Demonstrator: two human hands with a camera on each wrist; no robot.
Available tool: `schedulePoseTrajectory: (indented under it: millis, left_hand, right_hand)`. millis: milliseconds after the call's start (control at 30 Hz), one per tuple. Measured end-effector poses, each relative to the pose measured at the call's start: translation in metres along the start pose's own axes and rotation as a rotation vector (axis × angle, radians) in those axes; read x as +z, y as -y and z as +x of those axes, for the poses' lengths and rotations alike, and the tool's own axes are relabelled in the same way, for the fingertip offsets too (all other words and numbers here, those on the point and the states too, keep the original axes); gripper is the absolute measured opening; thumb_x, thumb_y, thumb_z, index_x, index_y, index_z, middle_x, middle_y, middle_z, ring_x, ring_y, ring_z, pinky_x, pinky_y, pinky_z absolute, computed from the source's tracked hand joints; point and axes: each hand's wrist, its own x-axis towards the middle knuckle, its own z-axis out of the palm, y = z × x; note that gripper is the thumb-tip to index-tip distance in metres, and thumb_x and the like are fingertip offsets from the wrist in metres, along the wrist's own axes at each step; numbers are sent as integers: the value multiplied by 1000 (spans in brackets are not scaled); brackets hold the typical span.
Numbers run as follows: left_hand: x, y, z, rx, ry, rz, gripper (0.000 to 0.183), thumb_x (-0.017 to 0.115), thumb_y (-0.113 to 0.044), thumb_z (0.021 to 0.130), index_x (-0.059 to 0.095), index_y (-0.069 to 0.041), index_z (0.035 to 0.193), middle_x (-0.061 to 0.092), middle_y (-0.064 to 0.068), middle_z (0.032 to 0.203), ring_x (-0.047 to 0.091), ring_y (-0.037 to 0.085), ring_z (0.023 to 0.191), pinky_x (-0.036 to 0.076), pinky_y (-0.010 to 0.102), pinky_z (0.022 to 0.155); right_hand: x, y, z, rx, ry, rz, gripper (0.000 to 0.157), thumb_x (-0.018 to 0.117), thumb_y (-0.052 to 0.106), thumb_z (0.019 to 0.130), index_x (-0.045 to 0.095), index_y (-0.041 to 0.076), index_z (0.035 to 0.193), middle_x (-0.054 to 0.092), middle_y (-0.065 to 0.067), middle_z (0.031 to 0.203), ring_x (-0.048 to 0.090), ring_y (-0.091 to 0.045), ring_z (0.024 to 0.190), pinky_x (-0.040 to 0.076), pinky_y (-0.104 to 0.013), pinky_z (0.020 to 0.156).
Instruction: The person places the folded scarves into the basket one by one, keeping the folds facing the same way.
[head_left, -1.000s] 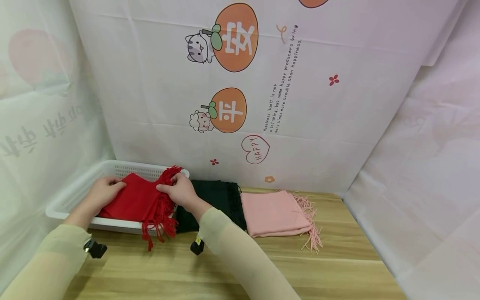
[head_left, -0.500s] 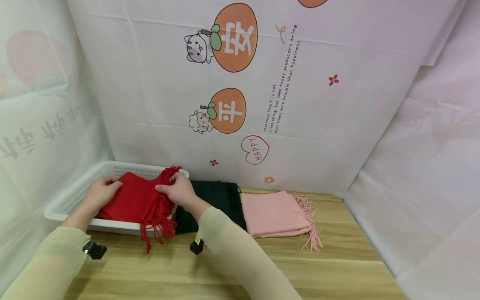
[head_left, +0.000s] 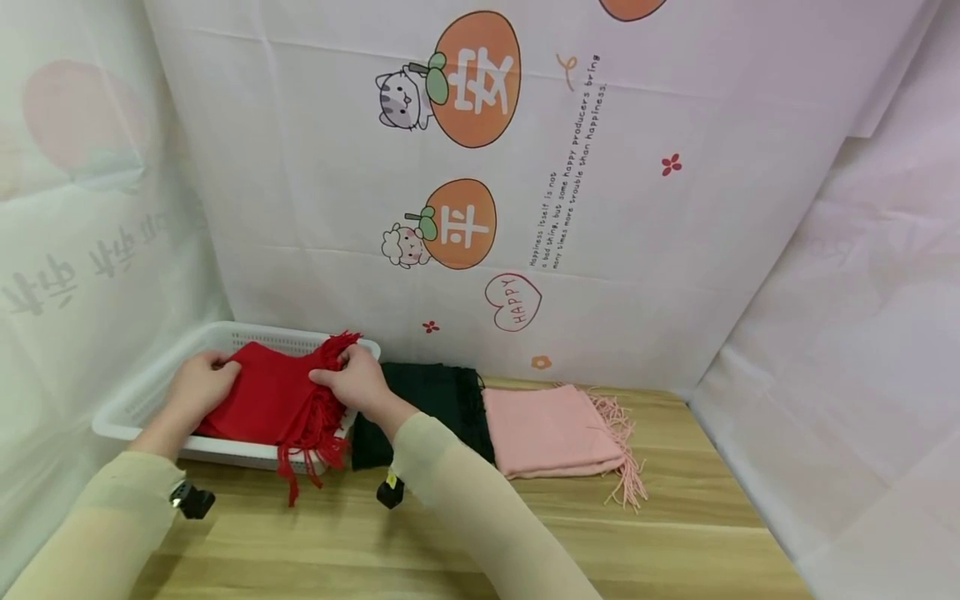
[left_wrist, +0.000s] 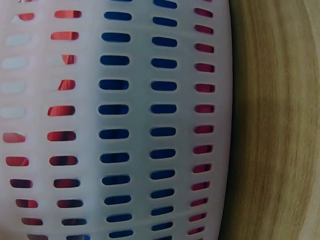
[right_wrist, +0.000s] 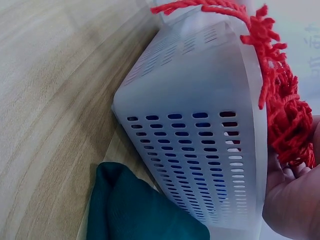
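A folded red scarf (head_left: 258, 392) with a fringe lies in and over the white slotted basket (head_left: 240, 451) in the head view. My left hand (head_left: 201, 385) pinches its left edge, thumb on top and most fingers hidden. At the fringed right end, my right hand (head_left: 362, 382) holds the scarf over the basket's right rim. In the right wrist view, red fringe (right_wrist: 290, 120) bunches at the fingers of my right hand (right_wrist: 292, 200). Through the slots of the basket wall (left_wrist: 140, 100), the left wrist view shows blue cloth (left_wrist: 114, 60) and red or pinkish cloth; the left hand is out of that view.
A folded dark green scarf (head_left: 427, 404) lies against the basket's right side, with a folded pink fringed scarf (head_left: 551, 429) beyond it. All stand on a wooden table (head_left: 525, 533). A printed white sheet (head_left: 337, 167) rises behind, with more white sheeting at both sides.
Both hands have shifted slightly left with the red scarf between them, keeping their hold. The basket and the other scarves stay in place.
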Motion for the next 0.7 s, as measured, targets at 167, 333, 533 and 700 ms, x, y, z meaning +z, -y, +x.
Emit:
schedulePoseTrajectory:
  millis: [167,333,533,700]
  left_hand:
    - [-3,0,-1,-8,14,36,57,40,-25,116,47,23,146,50,47,145,54,61,125,47,71,103]
    - [-12,0,2,24,37,75,55,38,-20,116,45,26,145,49,48,143,55,61,122,49,70,100]
    - [-24,-2,8,28,42,121,54,38,-19,116,43,27,145,48,49,143,54,62,123,47,73,102]
    - [-27,0,16,27,62,138,54,39,-19,115,42,28,144,48,49,142,53,63,124,46,73,105]
  right_hand:
    - [6,1,1,8,1,-21,31,84,29,103,60,11,113,63,-1,107,60,-13,87,57,-34,74]
    - [9,5,4,7,1,-33,31,83,27,103,60,11,116,64,-1,107,61,-13,85,56,-34,72]
    - [11,11,12,-9,-5,-98,31,84,26,103,62,10,118,64,0,107,58,-11,87,53,-31,74]
    - [14,13,18,-30,10,-167,30,83,25,104,62,9,119,64,-1,105,56,-11,85,50,-29,72]
